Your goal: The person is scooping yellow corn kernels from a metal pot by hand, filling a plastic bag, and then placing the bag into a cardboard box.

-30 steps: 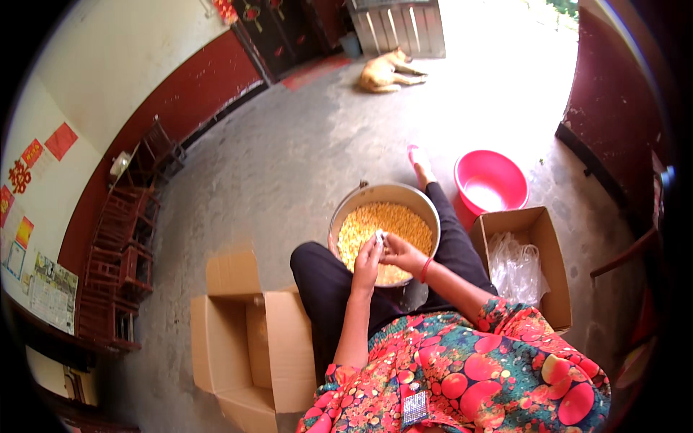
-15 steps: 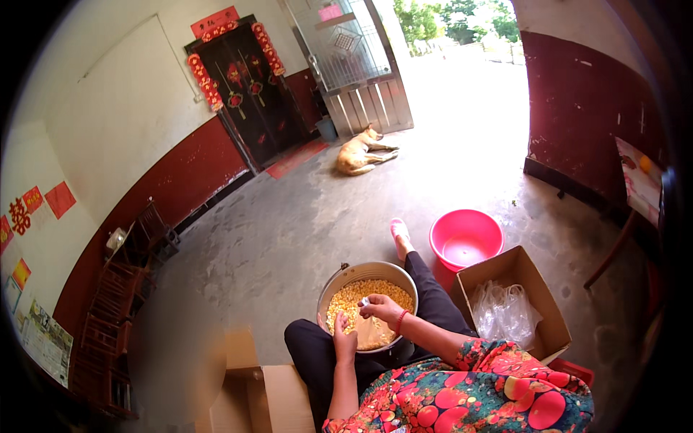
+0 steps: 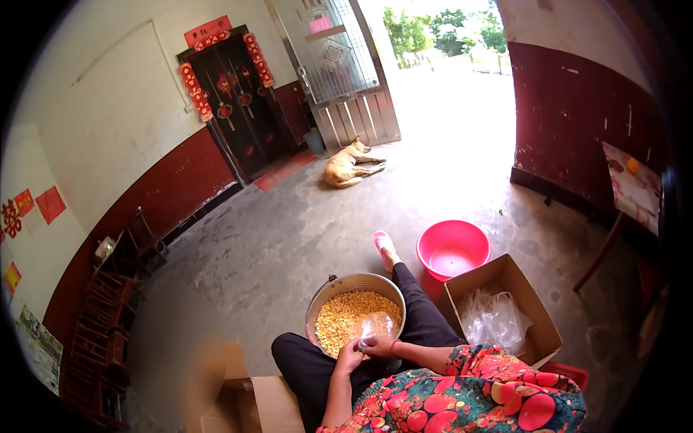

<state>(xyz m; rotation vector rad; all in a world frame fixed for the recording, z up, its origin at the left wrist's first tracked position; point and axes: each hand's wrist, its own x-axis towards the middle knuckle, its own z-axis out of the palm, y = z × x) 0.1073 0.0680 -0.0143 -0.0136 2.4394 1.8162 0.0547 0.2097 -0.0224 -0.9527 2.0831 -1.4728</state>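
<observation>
A metal bucket [image 3: 316, 317] full of yellow corn kernels [image 3: 345, 315] stands between my legs. Over its near side a clear plastic bag [image 3: 377, 325] bulges out beyond my fingers; whether kernels are inside it I cannot make out. My right hand [image 3: 377, 347], with a red band at the wrist, is closed on the bag's near end. Right beside it my left hand [image 3: 349, 357] is closed too, its fingertips meeting the same gathered plastic.
To my right, a cardboard box [image 3: 538, 307] holds clear plastic bags [image 3: 493, 321], behind it a pink basin [image 3: 453, 249]. Another open cardboard box [image 3: 278, 404] sits at my left. Farther off, a dog [image 3: 351, 166] lies by the open door [image 3: 361, 119]. Wooden chairs [image 3: 101, 307] line the left wall.
Both hands have drawn back toward me and come together at the bag. The bag now puffs out beyond them over the kernels. My view has shifted slightly.
</observation>
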